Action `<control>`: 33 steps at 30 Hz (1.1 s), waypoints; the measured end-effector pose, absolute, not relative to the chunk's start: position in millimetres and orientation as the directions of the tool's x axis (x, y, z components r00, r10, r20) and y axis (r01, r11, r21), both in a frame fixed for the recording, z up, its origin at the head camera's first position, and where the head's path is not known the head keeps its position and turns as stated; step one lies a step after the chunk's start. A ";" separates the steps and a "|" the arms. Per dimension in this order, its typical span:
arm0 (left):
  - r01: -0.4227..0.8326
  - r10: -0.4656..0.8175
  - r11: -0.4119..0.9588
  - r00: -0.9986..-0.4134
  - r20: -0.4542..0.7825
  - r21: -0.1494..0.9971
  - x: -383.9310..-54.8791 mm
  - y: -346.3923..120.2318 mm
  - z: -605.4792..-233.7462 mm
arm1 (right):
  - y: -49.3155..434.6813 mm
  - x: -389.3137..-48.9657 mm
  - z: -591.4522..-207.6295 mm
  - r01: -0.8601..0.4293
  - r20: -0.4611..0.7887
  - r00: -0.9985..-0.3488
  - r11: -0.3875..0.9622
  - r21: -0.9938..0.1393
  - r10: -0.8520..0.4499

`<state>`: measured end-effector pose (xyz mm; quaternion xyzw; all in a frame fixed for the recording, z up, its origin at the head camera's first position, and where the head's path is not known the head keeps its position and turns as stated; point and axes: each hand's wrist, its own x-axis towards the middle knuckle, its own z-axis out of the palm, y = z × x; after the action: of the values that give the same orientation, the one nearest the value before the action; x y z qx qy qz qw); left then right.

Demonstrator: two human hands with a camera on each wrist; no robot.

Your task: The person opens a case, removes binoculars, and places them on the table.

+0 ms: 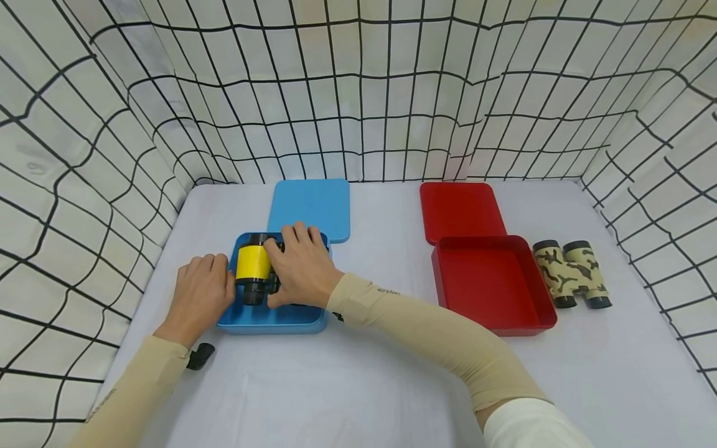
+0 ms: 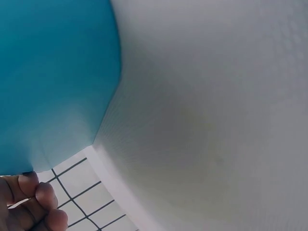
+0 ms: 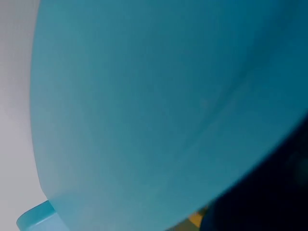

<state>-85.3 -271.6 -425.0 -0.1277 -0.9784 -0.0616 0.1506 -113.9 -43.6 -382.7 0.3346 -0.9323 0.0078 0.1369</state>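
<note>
Yellow-and-black binoculars (image 1: 253, 262) lie in the blue box (image 1: 269, 322) on the left of the table. My right hand (image 1: 302, 267) grips them from the right, its palm hiding their right half. At the box's left wall, my left hand (image 1: 203, 294) holds the edge with curled fingers. The left wrist view has those fingertips (image 2: 45, 196) against the blue box (image 2: 53, 91). In the right wrist view, the blue wall (image 3: 144, 106) fills most of the picture, with a dark part of the binoculars (image 3: 269, 192) at lower right.
Behind the blue box lies its blue lid (image 1: 310, 208). To the right stand a red box (image 1: 490, 286) and a red lid (image 1: 462, 208), with camouflage binoculars (image 1: 571, 274) beside them. A small black object (image 1: 201, 356) sits near my left wrist. Black netting (image 1: 358, 93) surrounds the table.
</note>
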 end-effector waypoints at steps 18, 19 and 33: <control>0.254 0.223 0.965 -0.920 0.321 0.060 -85.7 -270.0 -424.7 | -38.6 -113.3 -376.1 -0.619 0.294 -0.734 0.781 0.081 -0.612; 0.255 0.223 0.965 -0.920 0.321 0.060 -85.8 -269.9 -424.6 | -38.2 -113.2 -375.9 -0.619 0.293 -0.735 0.781 0.081 -0.612; 0.254 0.220 0.965 -0.922 0.320 0.068 -85.8 -268.6 -425.5 | -33.8 -112.8 -373.9 -0.618 0.313 -0.733 0.784 0.066 -0.604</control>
<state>-85.8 -268.6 -425.5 -0.1210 -0.9787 -0.0542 0.1568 -112.8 -33.8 -373.9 0.3283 -0.9306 0.0215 0.1608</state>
